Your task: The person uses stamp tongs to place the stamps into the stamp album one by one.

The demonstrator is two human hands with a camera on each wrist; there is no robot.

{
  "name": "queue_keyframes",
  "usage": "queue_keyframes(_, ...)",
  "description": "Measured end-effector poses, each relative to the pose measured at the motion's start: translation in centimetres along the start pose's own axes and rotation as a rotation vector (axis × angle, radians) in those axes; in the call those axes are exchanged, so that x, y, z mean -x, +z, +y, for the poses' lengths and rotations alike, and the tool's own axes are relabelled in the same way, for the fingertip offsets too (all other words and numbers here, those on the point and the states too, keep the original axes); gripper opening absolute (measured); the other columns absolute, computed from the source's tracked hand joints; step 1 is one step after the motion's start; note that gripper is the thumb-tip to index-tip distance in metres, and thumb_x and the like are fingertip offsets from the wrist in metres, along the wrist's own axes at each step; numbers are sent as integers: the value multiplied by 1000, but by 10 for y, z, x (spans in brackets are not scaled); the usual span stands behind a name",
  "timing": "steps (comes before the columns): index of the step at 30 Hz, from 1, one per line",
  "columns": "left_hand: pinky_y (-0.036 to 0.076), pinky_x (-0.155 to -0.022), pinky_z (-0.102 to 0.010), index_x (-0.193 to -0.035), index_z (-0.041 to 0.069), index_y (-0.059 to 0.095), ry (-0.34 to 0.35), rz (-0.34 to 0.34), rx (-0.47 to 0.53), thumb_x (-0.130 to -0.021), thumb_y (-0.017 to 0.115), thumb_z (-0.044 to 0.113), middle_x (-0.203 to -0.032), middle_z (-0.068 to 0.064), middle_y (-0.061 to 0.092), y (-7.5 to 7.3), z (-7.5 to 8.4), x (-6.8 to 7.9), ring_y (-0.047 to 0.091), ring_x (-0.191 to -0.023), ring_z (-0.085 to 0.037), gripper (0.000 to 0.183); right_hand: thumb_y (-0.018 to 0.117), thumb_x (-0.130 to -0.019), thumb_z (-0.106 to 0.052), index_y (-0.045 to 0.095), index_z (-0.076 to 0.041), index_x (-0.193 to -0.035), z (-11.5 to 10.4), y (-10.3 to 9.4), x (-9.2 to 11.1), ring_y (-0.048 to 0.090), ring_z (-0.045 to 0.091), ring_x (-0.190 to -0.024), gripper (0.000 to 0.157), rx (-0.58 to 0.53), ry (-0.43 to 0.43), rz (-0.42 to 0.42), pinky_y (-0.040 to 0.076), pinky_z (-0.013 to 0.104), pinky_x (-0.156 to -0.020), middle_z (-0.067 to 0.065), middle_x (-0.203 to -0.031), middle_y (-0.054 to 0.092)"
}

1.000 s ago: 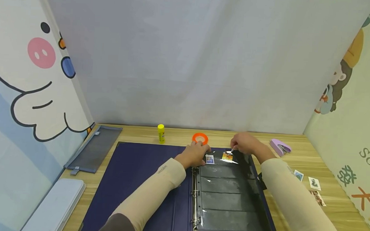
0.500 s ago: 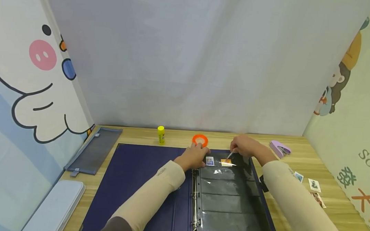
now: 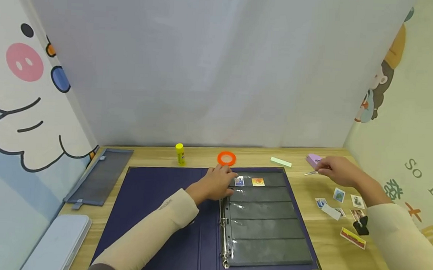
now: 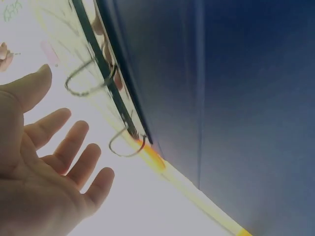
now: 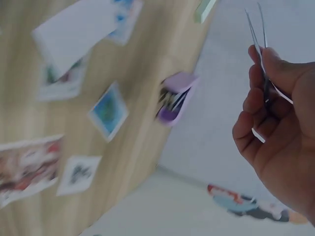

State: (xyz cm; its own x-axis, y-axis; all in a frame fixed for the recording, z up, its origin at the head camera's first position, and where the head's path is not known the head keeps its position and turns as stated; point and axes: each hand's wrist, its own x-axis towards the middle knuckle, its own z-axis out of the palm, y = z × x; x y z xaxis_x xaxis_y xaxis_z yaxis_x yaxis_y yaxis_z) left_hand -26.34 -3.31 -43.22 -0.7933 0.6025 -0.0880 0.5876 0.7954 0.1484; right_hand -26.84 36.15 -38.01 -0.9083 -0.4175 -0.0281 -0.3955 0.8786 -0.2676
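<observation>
My right hand (image 3: 340,171) is off the album to the right, beside the purple stapler (image 3: 313,160). It pinches metal tweezers (image 5: 266,69) between thumb and fingers; their tips stand apart with nothing between them. My left hand (image 3: 216,184) is at the upper ring side of the open navy album (image 3: 170,201), and the left wrist view shows its fingers loosely bent, holding nothing. Black pocket pages (image 3: 265,211) lie on the album's right half. A blue stamp (image 3: 239,181) and an orange-yellow stamp (image 3: 258,182) sit side by side in the top row.
Several loose stamps, one of them blue-green (image 3: 339,195), lie on the right of the table near a black clip (image 3: 361,225). A glue stick (image 3: 180,154), orange tape roll (image 3: 226,158) and pale green strip (image 3: 281,162) line the back. A mesh pouch (image 3: 103,178) and white case (image 3: 57,243) lie left.
My right hand has moved right, off the album's top row, carrying the tweezers. The orange-yellow stamp stays in the row. The left hand keeps its place; the head view has shifted slightly.
</observation>
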Motion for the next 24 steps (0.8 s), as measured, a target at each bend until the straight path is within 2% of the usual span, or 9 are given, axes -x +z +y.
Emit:
queue_keyframes(6,37,-101,-48,-142,20,47,8,-27,-58,-89,62,48,-136,-4,52,12,6,10,43,-129,-28,62,56,-95,-14,68,-9,-97,21,7,47,53,2,-70,13,-22,55,-83,43,26,-63,0,-88,68)
queue_keyframes(11,38,-99,-47,-140,19,49,-29,-28,-65,-85,63,55,-134,-4,50,21,6,12,42,-127,-28,67,57,-93,-10,67,-9,-93,37,21,72,47,-3,-67,10,-56,80,-104,41,23,-60,-2,-83,66)
queue_keyframes(16,38,-91,-42,-139,22,51,-40,-16,-53,-80,64,61,-129,-3,51,25,8,12,44,-122,-27,72,59,-91,-7,67,-13,-86,45,35,85,41,-2,-61,12,-102,93,-87,37,22,-57,-6,-73,61)
queue_keyframes(19,37,-86,-40,-136,25,54,-36,-2,-34,-78,66,62,-127,-4,52,27,9,11,44,-119,-26,70,60,-91,-8,66,-16,-83,47,38,89,40,-3,-59,13,-79,86,-61,35,22,-57,-8,-69,58)
queue_keyframes(24,37,-88,-42,-131,29,58,-53,20,-7,-75,70,58,-129,-3,53,27,12,8,43,-121,-28,65,61,-91,-10,64,-17,-80,50,41,90,42,-3,-54,14,-76,88,-49,36,21,-54,-8,-63,54)
